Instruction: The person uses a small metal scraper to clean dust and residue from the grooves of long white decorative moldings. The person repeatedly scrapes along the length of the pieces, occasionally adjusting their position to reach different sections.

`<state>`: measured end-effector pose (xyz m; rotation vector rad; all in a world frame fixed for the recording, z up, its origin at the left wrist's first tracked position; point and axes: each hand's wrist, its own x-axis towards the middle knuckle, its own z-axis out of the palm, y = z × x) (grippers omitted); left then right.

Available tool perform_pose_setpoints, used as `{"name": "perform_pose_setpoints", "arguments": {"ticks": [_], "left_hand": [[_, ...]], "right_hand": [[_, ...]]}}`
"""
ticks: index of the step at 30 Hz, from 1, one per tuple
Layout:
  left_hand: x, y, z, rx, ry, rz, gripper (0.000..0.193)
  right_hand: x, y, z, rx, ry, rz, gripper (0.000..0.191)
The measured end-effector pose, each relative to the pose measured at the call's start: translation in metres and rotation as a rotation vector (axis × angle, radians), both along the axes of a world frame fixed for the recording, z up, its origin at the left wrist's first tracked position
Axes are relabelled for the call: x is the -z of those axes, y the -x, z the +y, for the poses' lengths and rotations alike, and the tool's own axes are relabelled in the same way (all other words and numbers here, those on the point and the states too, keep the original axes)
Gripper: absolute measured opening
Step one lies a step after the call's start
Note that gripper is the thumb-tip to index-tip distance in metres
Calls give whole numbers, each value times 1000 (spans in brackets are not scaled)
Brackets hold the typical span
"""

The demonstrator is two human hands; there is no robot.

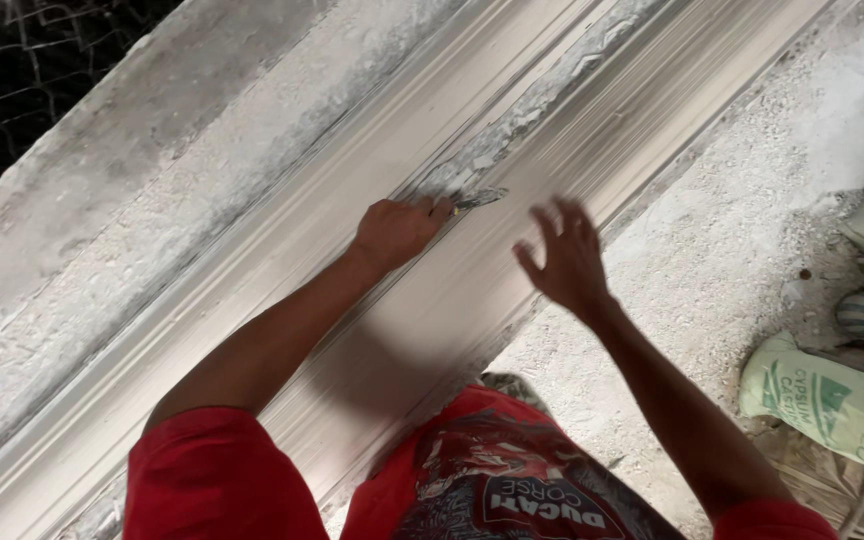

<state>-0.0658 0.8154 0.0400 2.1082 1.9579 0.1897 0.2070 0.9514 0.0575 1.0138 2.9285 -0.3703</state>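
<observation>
My left hand point(396, 229) is closed around a small scraper blade point(479, 198), its tip pressed into a groove of a long white plaster moulding point(372, 330) that runs diagonally across the view. Rough grey plaster point(542, 100) fills the groove beyond the blade. My right hand point(564, 262) hovers over the smooth right part of the moulding, fingers spread, holding nothing. Both arms come from red sleeves at the bottom.
A dusty concrete floor point(752, 230) lies to the right of the moulding. White and green sacks point(832, 400) lie at the right edge. A rough concrete slab point(102, 230) borders the moulding on the left, with dark wire mesh point(22, 60) beyond.
</observation>
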Motion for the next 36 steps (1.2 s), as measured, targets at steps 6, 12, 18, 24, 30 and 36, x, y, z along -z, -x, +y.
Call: {"name": "perform_pose_setpoints", "arguments": {"ticks": [6,12,18,24,30,36], "left_hand": [[-14,15,-24,38,116,50,51],[-10,3,5,-7,73,21,46],[-1,-28,128,-11,-113,18,35],[7,-54,232,-70,34,50,37],[-17,-53,226,-46,273,124,50],[-39,-60,221,-65,425,240,62]], "right_hand": [[22,-17,60,195,269,-162,103],[24,-15,55,112,190,-135,103],[6,-27,87,-29,80,-156,75],[19,-65,239,-156,24,62,56],[30,-103,422,124,160,-140,106],[68,-118,479,47,253,-127,129]]}}
